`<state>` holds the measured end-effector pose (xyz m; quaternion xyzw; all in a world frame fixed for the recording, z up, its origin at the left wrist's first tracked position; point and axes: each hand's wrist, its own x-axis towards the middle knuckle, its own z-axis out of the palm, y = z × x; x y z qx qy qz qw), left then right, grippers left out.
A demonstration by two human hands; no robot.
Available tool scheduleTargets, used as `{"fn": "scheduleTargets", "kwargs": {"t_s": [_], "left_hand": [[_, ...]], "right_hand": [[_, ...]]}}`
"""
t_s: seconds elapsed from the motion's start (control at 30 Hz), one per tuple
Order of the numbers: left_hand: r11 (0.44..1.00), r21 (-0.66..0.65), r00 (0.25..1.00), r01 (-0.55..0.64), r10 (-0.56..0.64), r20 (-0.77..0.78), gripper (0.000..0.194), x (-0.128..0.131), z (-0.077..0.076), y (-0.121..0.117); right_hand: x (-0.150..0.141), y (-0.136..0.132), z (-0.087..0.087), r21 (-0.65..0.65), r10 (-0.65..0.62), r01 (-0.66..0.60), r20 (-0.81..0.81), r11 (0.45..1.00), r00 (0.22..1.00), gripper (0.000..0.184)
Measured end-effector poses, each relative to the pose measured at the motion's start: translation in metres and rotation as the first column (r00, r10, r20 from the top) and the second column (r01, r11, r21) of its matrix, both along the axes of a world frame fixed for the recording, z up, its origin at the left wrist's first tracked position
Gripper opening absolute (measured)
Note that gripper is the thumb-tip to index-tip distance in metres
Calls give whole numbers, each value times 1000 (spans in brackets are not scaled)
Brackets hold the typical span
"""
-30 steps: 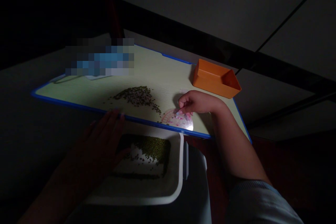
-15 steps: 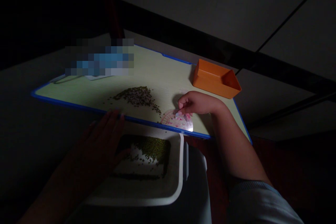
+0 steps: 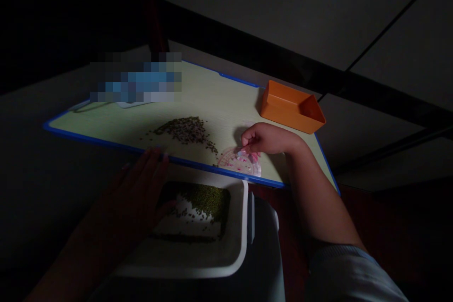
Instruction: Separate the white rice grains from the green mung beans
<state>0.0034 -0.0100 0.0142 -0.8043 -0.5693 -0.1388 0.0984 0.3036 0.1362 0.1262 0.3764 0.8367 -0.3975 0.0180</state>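
Observation:
My right hand (image 3: pixel 256 139) is closed in a pinch on a clear protractor (image 3: pixel 235 163) with pink markings. The protractor lies at the near edge of a pale board (image 3: pixel 219 104) with a blue rim, its curved side toward me. Left of it is a loose pile of small dark green beans (image 3: pixel 186 130), with a few stragglers trailing toward the protractor. My left hand (image 3: pixel 141 188), in deep shadow, has its fingers stretched out to the board's near rim. Below that rim, partly behind the left hand, sits a white tub (image 3: pixel 239 250) with green beans (image 3: pixel 208 198) inside.
An orange rectangular box (image 3: pixel 292 108) stands at the board's far right corner. A blurred-out blue and white item (image 3: pixel 145 85) lies at the far left. The tub rests on a dark grey object (image 3: pixel 265 245). Pale panels rise behind the board.
The bright glare on the protractor's near right edge has gone. Both hands stay in nearly the same places.

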Motion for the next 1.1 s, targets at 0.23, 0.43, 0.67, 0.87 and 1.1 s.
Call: {"fn": "scheduleTargets", "kwargs": {"t_s": [0.23, 0.43, 0.67, 0.87, 1.1], "left_hand": [[1000, -20, 1000, 7, -8, -17, 84, -1, 1, -1], [1000, -18, 1000, 7, -7, -22, 84, -1, 1, 0], [1000, -11, 1000, 11, -11, -17, 83, -1, 0, 1], [1000, -9, 1000, 11, -11, -19, 85, -2, -1, 1], [1000, -22, 1000, 0, 0, -13, 89, -2, -5, 2]], "right_hand": [[-8, -2, -5, 20, 5, -3, -76, 1000, 997, 20], [-9, -2, -7, -46, 39, -46, -140, 998, 989, 19], [3, 2, 1, 22, 9, -5, -166, 1000, 986, 19], [-4, 0, -2, 5, 42, -42, -139, 999, 989, 19], [-3, 0, -3, 13, 46, -45, -177, 999, 983, 23]]}}
